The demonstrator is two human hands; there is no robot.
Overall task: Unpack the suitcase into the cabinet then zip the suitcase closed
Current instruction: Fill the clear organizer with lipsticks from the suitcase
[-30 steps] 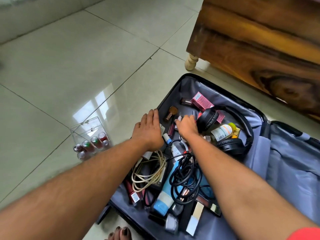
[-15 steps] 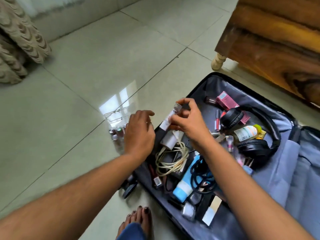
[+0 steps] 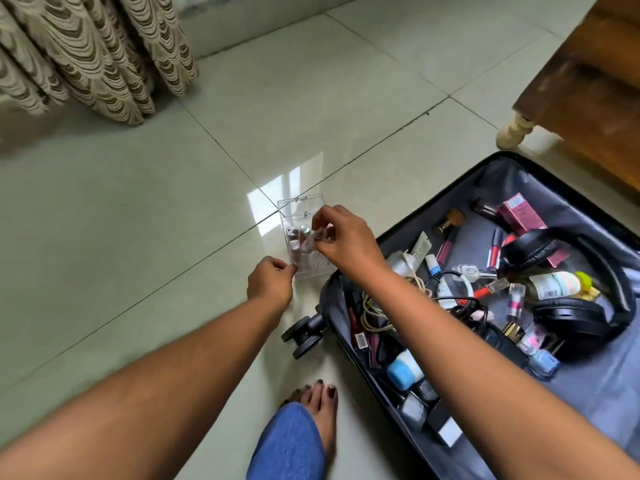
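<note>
Both hands [image 3: 343,237] curled at clear organizer [image 3: 300,216].

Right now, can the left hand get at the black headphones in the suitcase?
Probably not easily. The left hand is at the clear box on the floor, and the right arm crosses between it and the headphones.

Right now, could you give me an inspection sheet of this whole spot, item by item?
Surface: glossy tiled floor.
Job's things: suitcase lies open, still full; clear organiser box stands beside it holding small bottles.
Clutter: headphones, pink carton, blue-capped tube.
Hands: right hand pinches a small bottle over the box; left hand touches the box's near corner.
Cables: beige cord, black cable, both in the suitcase.
Surroundings: curtain, wooden furniture.
</note>
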